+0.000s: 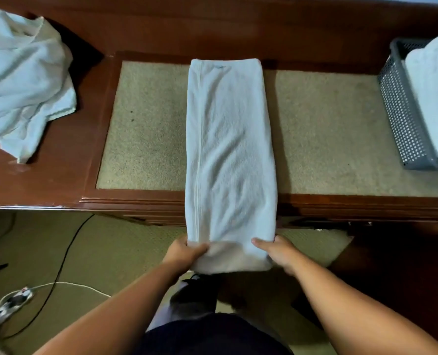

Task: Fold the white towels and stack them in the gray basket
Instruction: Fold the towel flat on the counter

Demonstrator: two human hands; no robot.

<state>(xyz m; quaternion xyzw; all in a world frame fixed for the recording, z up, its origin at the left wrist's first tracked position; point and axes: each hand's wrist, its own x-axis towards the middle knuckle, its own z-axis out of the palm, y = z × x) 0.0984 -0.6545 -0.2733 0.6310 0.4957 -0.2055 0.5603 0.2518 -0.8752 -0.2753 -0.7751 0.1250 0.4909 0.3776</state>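
A white towel [229,139], folded into a long narrow strip, lies down the middle of the table and hangs over its front edge. My left hand [184,253] grips the towel's near left corner. My right hand [276,251] grips its near right corner, thumb on top. The near end is turned under between my hands. A gray perforated basket [402,116] stands at the right edge of the table with folded white towels [435,98] inside. A crumpled heap of white towels [23,80] lies at the far left.
The wooden table [59,175] has a beige inset panel [146,129] on both sides of the strip. Below on the carpet lie a black cable [61,260], a white cord and a power strip [10,304]. A dark shoe [195,295] shows between my arms.
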